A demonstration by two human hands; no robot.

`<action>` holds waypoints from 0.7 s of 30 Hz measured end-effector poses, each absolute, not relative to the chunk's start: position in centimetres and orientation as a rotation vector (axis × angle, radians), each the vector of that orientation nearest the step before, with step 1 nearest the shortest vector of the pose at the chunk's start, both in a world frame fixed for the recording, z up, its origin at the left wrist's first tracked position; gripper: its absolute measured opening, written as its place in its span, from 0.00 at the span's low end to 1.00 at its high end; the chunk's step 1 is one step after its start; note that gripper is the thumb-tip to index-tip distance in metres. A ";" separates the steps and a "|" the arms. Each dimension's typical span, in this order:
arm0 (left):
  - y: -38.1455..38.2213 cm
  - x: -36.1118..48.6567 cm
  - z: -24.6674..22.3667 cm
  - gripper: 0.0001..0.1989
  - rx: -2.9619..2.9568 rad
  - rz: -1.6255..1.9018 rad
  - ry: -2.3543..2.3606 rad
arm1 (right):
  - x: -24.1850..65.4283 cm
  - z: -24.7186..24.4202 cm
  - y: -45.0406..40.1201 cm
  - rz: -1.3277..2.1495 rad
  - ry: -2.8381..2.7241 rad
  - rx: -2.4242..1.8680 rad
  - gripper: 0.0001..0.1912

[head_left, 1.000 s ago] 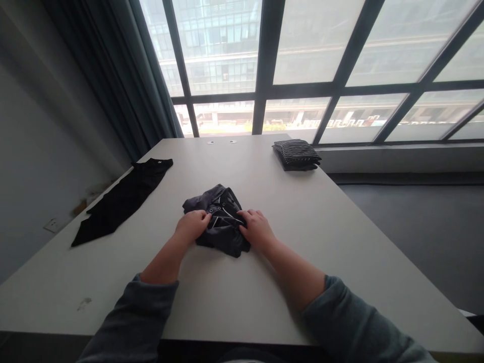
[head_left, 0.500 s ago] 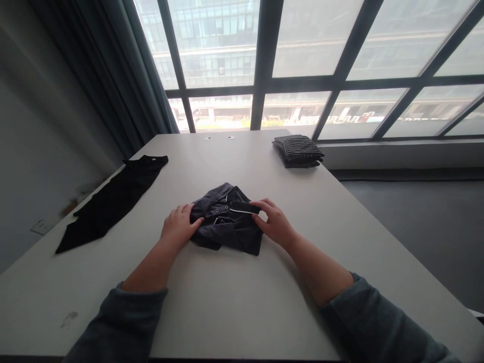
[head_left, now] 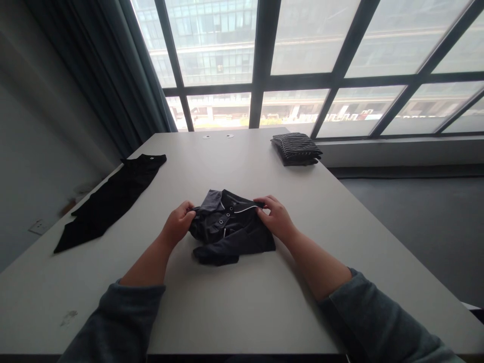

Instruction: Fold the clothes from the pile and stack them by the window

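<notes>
A dark grey garment (head_left: 242,229) with a white-trimmed collar and several ring-like buttons lies bunched on the white table, between my two hands. My left hand (head_left: 180,220) pinches its left edge between thumb and fingers. At the upper right, my right hand (head_left: 275,217) grips the collar end, thumb below and fingers above. A folded sleeve-like part of the cloth rests toward the near side, below the buttons.
On the left of the white table (head_left: 212,312) lies a flat black garment (head_left: 117,199). Folded dark striped cloth (head_left: 297,147) sits near the far right edge. Two round white fittings are at the far end. Beyond are windows and a dark curtain (head_left: 113,70).
My left hand has closed on the garment's left edge. The cloth has opened out somewhat, its lower part shifting right and nearer, and more of the collar and buttons shows.
</notes>
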State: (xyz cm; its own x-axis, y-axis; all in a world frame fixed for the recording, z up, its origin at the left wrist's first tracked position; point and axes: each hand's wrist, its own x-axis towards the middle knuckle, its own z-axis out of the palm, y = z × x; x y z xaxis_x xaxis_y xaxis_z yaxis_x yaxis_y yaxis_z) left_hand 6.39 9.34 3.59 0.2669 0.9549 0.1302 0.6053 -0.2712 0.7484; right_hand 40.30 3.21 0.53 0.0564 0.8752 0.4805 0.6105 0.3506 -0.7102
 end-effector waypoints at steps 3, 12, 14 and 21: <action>8.7 6.1 4.2 0.15 1.862 0.589 1.066 | 40.1 0.8 3.0 0.375 -1.678 -1.341 0.14; 9.9 7.3 2.1 0.22 2.350 0.713 1.455 | 39.9 1.3 2.9 0.391 -1.642 -1.334 0.15; 10.0 7.8 1.5 0.21 2.477 0.488 1.388 | 39.8 0.9 3.1 0.354 -1.615 -1.475 0.15; 9.6 8.1 2.4 0.27 2.558 0.205 1.309 | 39.3 0.2 3.0 0.438 -1.742 -1.415 0.19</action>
